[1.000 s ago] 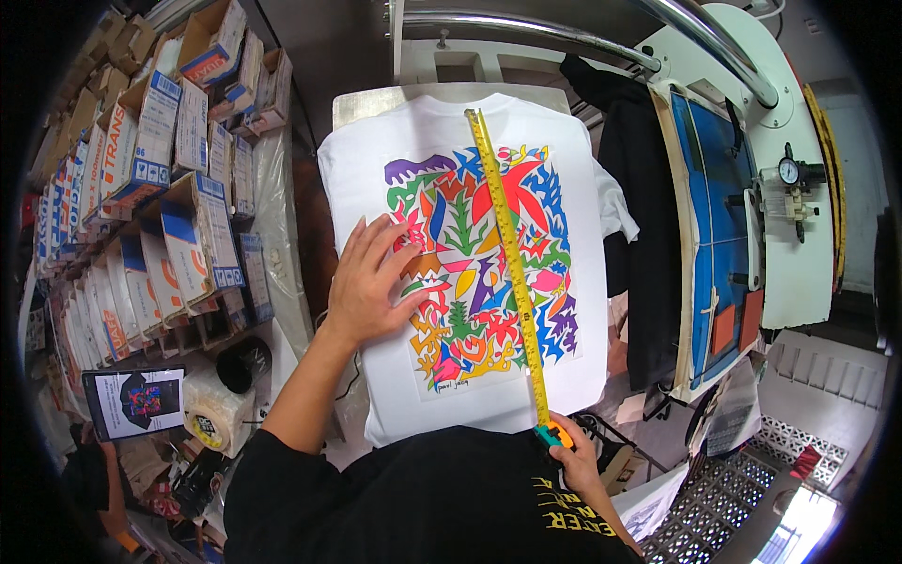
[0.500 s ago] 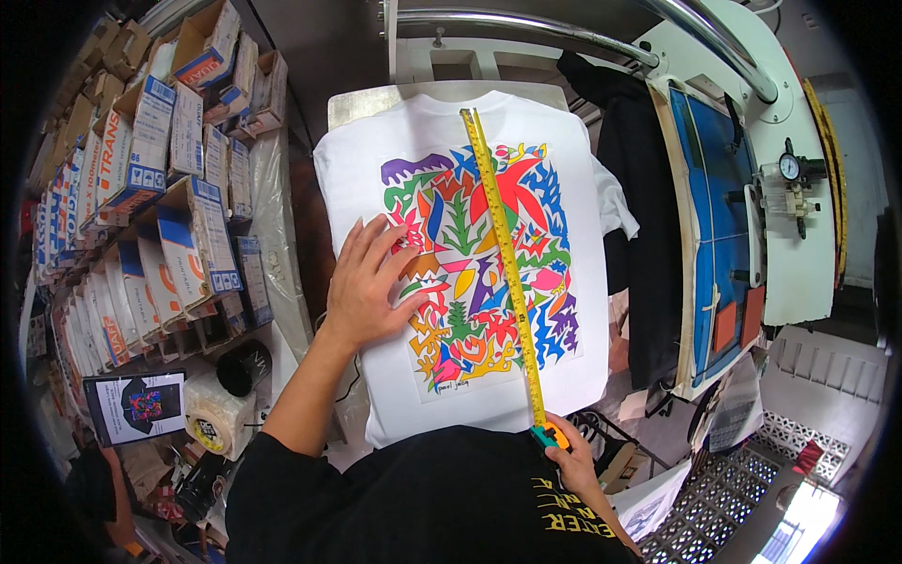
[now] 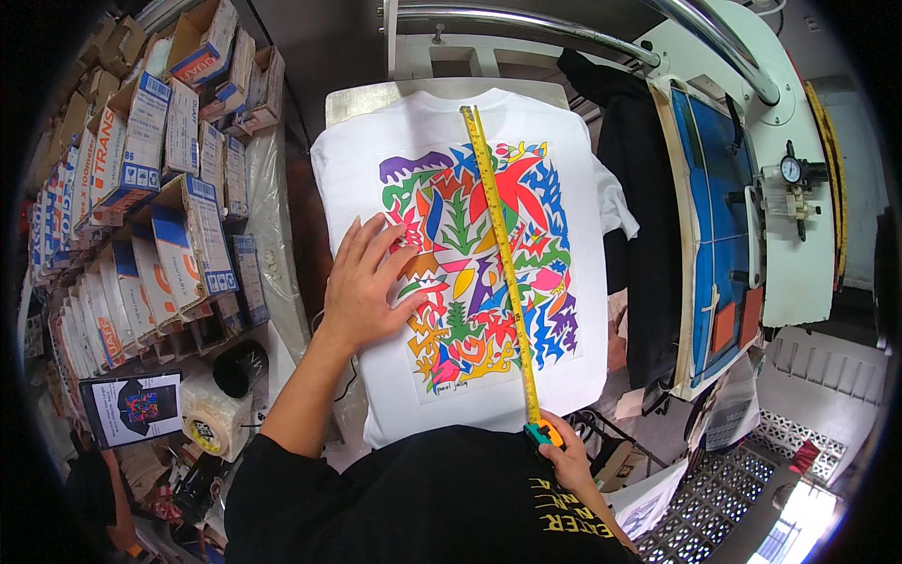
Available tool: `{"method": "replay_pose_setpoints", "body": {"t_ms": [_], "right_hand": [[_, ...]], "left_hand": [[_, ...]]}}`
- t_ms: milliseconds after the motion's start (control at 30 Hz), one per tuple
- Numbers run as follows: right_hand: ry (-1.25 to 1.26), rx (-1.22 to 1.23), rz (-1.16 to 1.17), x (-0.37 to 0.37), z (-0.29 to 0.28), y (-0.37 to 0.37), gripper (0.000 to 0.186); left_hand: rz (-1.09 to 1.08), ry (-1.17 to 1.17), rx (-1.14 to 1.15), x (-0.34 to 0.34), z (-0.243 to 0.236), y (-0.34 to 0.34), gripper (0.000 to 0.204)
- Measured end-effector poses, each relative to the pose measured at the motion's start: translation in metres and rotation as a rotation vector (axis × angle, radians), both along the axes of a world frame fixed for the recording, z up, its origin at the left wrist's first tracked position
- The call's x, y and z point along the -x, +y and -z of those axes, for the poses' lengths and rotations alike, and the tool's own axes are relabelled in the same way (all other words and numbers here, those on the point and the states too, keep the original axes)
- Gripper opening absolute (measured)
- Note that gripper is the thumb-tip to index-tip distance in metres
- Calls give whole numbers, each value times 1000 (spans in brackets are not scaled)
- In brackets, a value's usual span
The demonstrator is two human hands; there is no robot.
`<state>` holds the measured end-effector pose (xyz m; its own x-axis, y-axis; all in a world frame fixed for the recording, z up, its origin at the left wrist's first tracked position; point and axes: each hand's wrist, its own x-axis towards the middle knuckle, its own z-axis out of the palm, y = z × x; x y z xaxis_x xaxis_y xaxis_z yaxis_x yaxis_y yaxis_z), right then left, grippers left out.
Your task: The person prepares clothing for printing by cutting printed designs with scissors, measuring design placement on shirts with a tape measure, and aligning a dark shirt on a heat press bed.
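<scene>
The right hand (image 3: pixel 568 458), at about five o'clock, keeps its grip closed on the case of a yellow tape measure (image 3: pixel 498 254), whose band runs from that hand up toward twelve o'clock, straight over the shirt. The left hand (image 3: pixel 368 282) lies flat and open at nine o'clock of the print, fingers spread, holding nothing, pressing on the white T-shirt (image 3: pixel 357 169). The shirt is spread flat on a press plate (image 3: pixel 362 94), its many-coloured print (image 3: pixel 470 282) in the middle, with the tape crossing the print a little right of centre.

At nine to eleven o'clock, shelves carry open cardboard boxes (image 3: pixel 150 141) packed tight with upright flat packs. Below them, at seven o'clock, sits a roll of tape (image 3: pixel 214 418). At three o'clock a black garment (image 3: pixel 639 188) hangs just beside the shirt's right edge, and past it a blue panel (image 3: pixel 719 216). The shirt's left edge has a narrow bare gap before the shelves.
</scene>
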<state>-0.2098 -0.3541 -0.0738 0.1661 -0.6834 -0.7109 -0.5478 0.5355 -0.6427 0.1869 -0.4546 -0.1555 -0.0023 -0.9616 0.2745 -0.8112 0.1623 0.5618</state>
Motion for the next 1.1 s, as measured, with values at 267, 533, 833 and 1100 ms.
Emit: {"method": "replay_pose_setpoints", "body": {"t_ms": [267,533,833,1100], "right_hand": [[-6,-32,37,-5,4,0,63],[8,-32,22,-6,3,-2,63],[-2,-24,14,-6,3,-2,63],[29,-34,9,-8,0,-3,63]], "left_hand": [[-3,7,-1,0,-2,0,54],[-14,12,0,1,-2,-1,56],[-10,3,1,1,-2,-1,55],[-21,4,2,2,-3,-1,55]]}}
